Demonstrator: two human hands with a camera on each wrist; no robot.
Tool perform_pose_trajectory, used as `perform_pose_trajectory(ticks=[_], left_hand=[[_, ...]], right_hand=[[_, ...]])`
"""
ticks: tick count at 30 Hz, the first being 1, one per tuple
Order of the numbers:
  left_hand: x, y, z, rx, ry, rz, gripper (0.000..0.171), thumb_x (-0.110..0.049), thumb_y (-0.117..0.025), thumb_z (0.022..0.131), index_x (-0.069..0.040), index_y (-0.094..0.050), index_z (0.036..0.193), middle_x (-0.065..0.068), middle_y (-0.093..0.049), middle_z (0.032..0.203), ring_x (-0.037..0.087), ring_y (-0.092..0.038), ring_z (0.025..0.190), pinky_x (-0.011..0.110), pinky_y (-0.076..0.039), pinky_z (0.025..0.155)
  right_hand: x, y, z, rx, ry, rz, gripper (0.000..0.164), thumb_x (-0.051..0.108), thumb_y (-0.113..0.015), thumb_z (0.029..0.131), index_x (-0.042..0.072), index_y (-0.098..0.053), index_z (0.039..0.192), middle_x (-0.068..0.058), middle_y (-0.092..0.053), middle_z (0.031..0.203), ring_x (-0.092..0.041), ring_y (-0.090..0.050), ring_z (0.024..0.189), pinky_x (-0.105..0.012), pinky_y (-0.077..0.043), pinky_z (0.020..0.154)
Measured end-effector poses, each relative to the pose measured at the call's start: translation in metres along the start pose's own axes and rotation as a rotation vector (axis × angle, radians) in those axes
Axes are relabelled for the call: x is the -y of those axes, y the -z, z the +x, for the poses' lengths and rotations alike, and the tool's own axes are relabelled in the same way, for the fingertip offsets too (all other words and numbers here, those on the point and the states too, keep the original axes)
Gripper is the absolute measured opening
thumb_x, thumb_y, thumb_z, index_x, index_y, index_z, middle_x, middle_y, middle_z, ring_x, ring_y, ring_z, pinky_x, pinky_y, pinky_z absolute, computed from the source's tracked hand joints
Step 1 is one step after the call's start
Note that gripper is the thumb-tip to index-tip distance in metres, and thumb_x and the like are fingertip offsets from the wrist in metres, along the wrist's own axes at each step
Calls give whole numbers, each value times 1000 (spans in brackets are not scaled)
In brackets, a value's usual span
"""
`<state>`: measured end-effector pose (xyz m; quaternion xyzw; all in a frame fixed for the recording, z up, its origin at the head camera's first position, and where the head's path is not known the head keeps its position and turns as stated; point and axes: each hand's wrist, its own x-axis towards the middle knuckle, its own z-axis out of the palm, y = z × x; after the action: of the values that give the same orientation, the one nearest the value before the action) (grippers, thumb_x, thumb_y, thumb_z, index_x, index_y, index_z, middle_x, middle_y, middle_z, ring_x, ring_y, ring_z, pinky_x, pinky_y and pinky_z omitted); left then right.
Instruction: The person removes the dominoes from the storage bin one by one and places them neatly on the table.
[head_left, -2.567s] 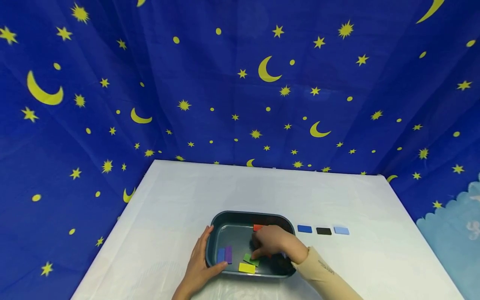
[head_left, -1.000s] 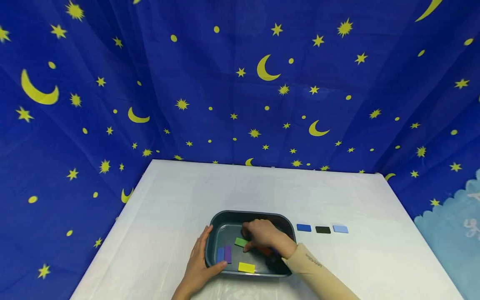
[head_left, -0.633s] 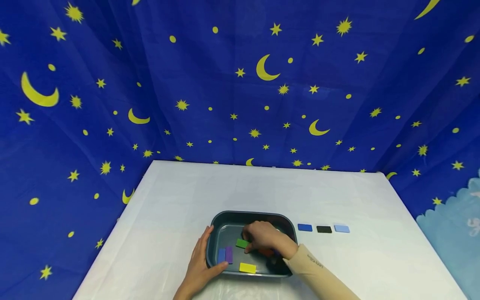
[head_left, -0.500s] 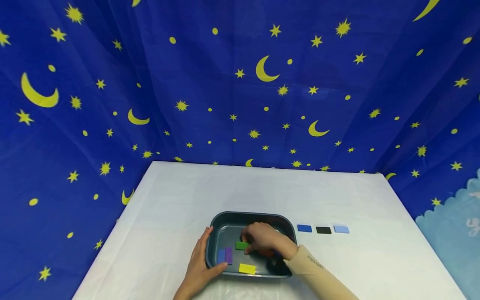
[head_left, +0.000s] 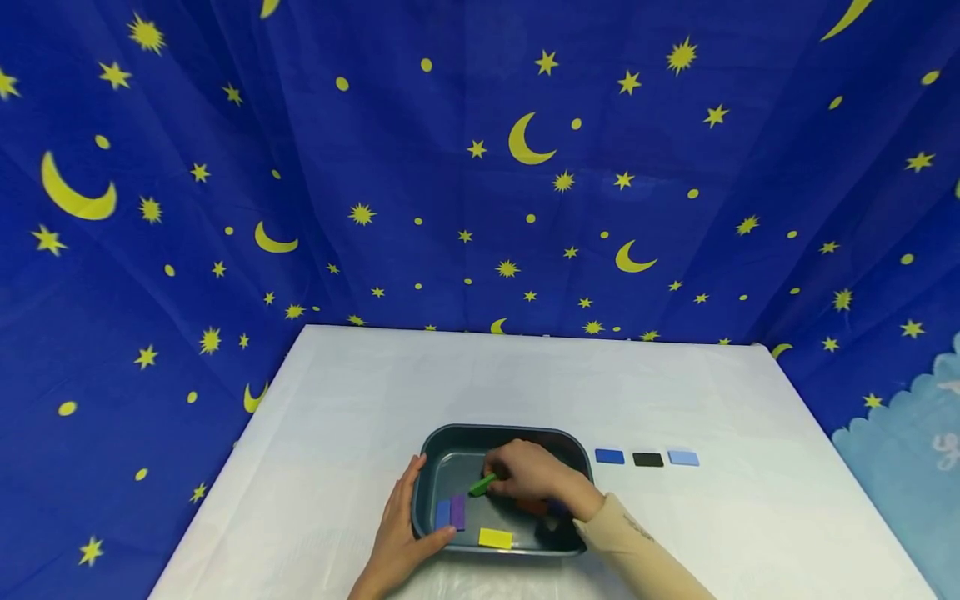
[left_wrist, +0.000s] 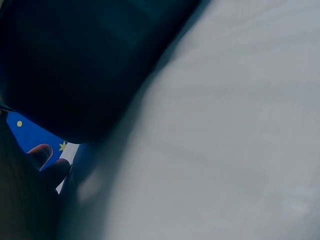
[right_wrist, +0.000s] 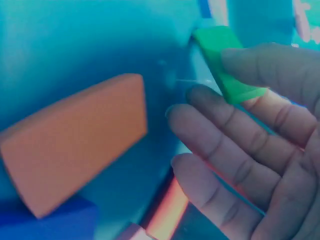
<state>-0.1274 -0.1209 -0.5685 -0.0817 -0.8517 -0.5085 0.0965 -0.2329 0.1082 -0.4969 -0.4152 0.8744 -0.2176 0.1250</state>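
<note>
My right hand (head_left: 528, 471) reaches into a dark grey-blue tray (head_left: 487, 428) and pinches a green block (head_left: 482, 484) between thumb and fingers. The right wrist view shows the thumb pressed on the green block (right_wrist: 222, 55), which is tilted. An orange block (right_wrist: 80, 140) and a blue block (right_wrist: 70, 222) lie near that hand. With its fingers along the outside and its thumb over the front rim, my left hand (head_left: 401, 525) holds the tray's left side. Beside the thumb, inside the tray, sit a blue block (head_left: 443, 514) and a purple block (head_left: 458, 512).
A yellow block (head_left: 496, 538) lies by the tray's front wall. To the right of the tray, a dark blue block (head_left: 610, 457), a black block (head_left: 648, 460) and a light blue block (head_left: 683, 458) form a row on the white table (head_left: 360, 392). Starry blue cloth (head_left: 450, 183) hangs behind.
My right hand has moved the green block back and left from near the yellow one. In the last half second the block has turned from flat to tilted. The left hand stays put.
</note>
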Motion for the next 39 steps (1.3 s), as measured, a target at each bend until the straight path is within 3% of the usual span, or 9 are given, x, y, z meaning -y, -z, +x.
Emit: perform_pose_trajectory(ticks=[5, 12, 18, 23, 28, 34, 39], left_hand=[[1, -1, 0, -4, -12, -3, 97, -39, -78, 68, -27, -26, 149, 11, -26, 152, 37, -27, 133, 67, -25, 94], [0, -2, -2, -12, -3, -7, 97, -39, -79, 68, -29, -26, 149, 10, -27, 152, 37, -27, 133, 67, -25, 94], [1, -1, -3, -16, -9, -11, 98, -38, -79, 68, -28, -26, 150, 13, -26, 152, 36, -26, 133, 66, -25, 95], [0, 1, -3, -7, 6, -13, 97, -38, -79, 68, -29, -26, 150, 11, -25, 153, 36, -25, 134, 67, -25, 94], [0, -1, -3, -12, -5, -17, 98, -38, -79, 68, -27, -27, 150, 14, -26, 152, 38, -26, 133, 69, -25, 93], [-1, -1, -3, -15, -25, -12, 98, -37, -79, 68, -26, -26, 150, 16, -26, 152, 40, -26, 132, 69, -25, 92], [-1, -1, -1, -20, -27, -13, 98, -37, -79, 68, -26, -26, 150, 14, -26, 152, 38, -26, 133, 69, -24, 94]], right_hand=[[1, 9, -5, -35, 24, -4, 6, 18, -72, 83, 17, -66, 85, 17, -53, 70, 0, -45, 60, -19, -40, 56], [4, 18, -11, -116, 64, 86, 8, 7, -70, 83, 11, -68, 90, 6, -64, 84, -3, -55, 71, -21, -47, 64], [4, 20, -14, -205, 88, 77, 9, 5, -72, 81, 9, -68, 88, 8, -61, 78, -1, -52, 65, -18, -45, 57], [3, 22, -16, -286, 83, 105, 12, 8, -70, 85, 9, -68, 97, 8, -63, 81, 0, -53, 66, -18, -46, 58], [-2, 28, -24, -417, 49, 96, 19, 9, -71, 84, 9, -63, 101, 7, -65, 81, 0, -57, 66, -22, -49, 60], [-14, 40, -39, -651, 45, 18, 20, 7, -74, 81, 11, -65, 99, 7, -65, 80, -3, -56, 64, -25, -48, 56], [-29, 56, -56, -823, -5, 54, 21, 3, -75, 80, 9, -69, 99, 5, -65, 84, -8, -57, 68, -28, -50, 57]])
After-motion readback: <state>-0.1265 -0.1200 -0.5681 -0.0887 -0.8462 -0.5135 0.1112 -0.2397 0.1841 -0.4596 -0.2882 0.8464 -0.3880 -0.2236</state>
